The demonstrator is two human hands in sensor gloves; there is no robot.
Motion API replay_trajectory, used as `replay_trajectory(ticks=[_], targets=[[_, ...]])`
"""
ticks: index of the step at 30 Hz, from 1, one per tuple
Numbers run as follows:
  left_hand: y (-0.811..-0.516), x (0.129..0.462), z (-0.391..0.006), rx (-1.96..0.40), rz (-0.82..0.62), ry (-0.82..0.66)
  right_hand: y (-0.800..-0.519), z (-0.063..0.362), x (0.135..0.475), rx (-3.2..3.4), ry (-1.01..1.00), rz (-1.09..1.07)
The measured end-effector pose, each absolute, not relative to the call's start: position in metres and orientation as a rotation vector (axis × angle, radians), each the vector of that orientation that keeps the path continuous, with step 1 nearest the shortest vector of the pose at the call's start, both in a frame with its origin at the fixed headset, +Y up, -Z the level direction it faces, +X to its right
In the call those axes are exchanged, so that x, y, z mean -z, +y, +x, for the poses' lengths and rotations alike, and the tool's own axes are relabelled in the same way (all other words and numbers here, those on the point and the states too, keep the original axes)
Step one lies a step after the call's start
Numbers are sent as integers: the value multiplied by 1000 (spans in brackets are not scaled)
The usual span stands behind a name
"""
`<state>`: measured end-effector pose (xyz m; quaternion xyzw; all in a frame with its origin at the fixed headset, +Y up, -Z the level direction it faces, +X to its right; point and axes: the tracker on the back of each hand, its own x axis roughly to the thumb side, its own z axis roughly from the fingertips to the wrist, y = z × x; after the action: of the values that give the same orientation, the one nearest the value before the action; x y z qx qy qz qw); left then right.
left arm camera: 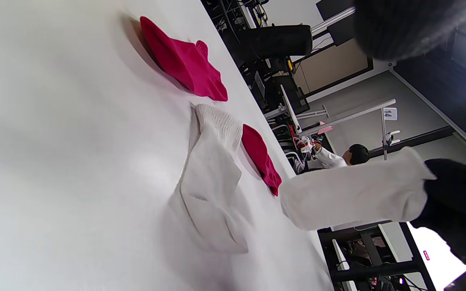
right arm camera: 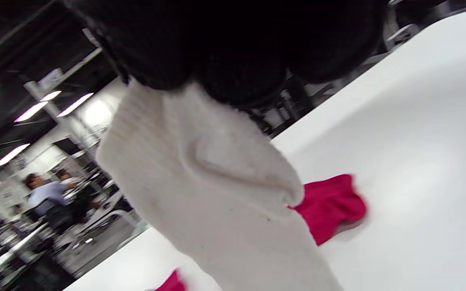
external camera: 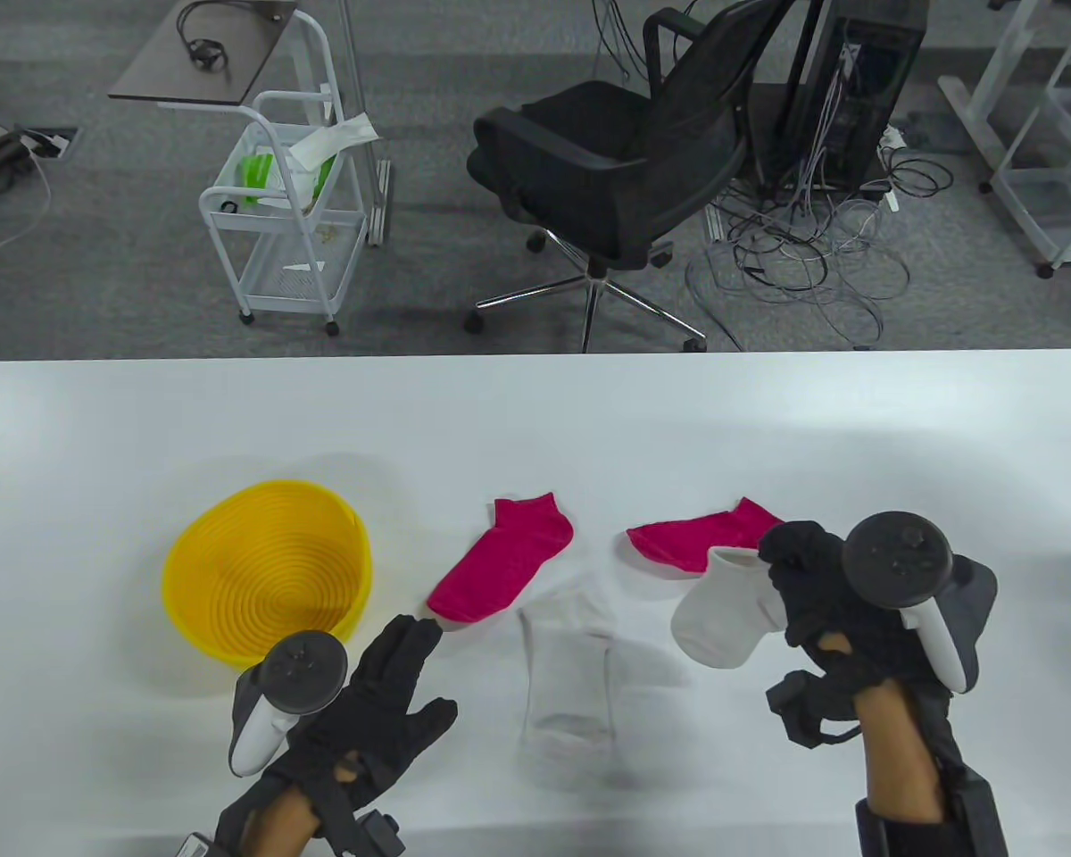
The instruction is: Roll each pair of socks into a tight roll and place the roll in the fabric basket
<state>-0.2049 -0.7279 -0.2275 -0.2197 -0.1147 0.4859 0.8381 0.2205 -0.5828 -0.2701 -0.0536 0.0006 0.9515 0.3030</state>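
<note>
The right hand grips one white sock by its cuff, aloft; its mate lies flat to that hand's left (long axis toward the person), nearer the slack, empty left hand.

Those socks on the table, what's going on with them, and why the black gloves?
A person in sensor gloves is sorting socks. The right hand holds one white sock up off the table. Its partner, the other white sock, lies flat near the front edge. Two pink socks lie apart farther back. The left hand is open, fingertips at the toe of the nearer pink sock. The yellow basket holds nothing yet, and no pair is rolled.
</note>
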Motion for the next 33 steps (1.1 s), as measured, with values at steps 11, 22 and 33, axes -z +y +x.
replay_trajectory(ticks=[11, 22, 33], targets=[[-727, 227, -206, -1026, -481, -241, -579, 136, 249, -2553, 98, 235], [-727, 227, -207, -1028, -485, -241, -586, 109, 241, -2577, 167, 318], [-727, 227, -207, -1028, -485, -244, -605, 100, 247, -2583, 251, 312]])
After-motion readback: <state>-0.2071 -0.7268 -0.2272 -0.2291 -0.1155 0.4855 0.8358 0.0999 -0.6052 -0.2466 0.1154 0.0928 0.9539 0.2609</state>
